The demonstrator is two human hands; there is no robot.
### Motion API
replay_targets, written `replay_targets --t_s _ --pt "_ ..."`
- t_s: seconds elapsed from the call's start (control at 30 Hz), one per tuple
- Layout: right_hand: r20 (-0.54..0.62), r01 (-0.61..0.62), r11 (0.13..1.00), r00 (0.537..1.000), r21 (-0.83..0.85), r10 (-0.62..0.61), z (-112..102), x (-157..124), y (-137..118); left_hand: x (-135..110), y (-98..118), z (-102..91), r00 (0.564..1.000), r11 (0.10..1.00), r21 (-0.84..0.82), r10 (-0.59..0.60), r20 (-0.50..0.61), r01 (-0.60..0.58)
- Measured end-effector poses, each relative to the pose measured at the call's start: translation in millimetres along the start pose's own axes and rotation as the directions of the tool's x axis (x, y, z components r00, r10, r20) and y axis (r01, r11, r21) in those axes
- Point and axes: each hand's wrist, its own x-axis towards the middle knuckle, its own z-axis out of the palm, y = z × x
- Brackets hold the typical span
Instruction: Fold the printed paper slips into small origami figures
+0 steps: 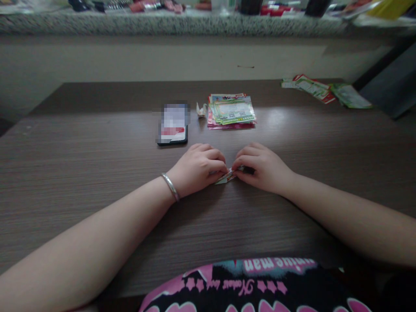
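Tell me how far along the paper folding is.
Done: one small folded figure sits beside the stack of sheets. In hand: the left hand and right hand pinch a partly folded paper slip low over the table. Left: the stack lies flat, apparently unfolded.

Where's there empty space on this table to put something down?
The table is bare on the left side, beside the phone and the left hand. More bare wood lies right of the paper stack, up to the leaflets. The middle is crowded: phone, small paper figure and stack sit close, and the right hand and left pinch a folded paper there.
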Motion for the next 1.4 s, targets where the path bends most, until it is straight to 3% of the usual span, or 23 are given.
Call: replay_targets --t_s 0.4,0.73,0.93,1.2,1.4 --pt "0.036 0.152 0.950 0.988 -0.271 -0.148 -2 2 -5 1 3 -3.1 0.999 0.997 0.065 0.041 0.026 -0.042" --pt "0.153 0.244 0.943 0.965 -0.226 -0.213 -12 -1 -6 1 5 -6.1 0.998 0.994 0.094 0.059 0.024 -0.061" --pt "0.174 0.228 0.940 0.967 -0.254 -0.187 -14 -2 -6 1 8 -4.7 0.990 0.990 0.038 0.140 -0.006 -0.139" --pt "0.101 0.115 0.929 0.991 -0.351 -0.085 -10 -7 4 -2 19 -4.8 0.993 0.991 0.079 0.103 0.053 -0.107" --pt "0.095 0.107 0.936 0.992 -0.336 -0.079 -10 -8 6 -6 25 -6.2 0.992 0.984 0.142 0.098 0.074 -0.107"
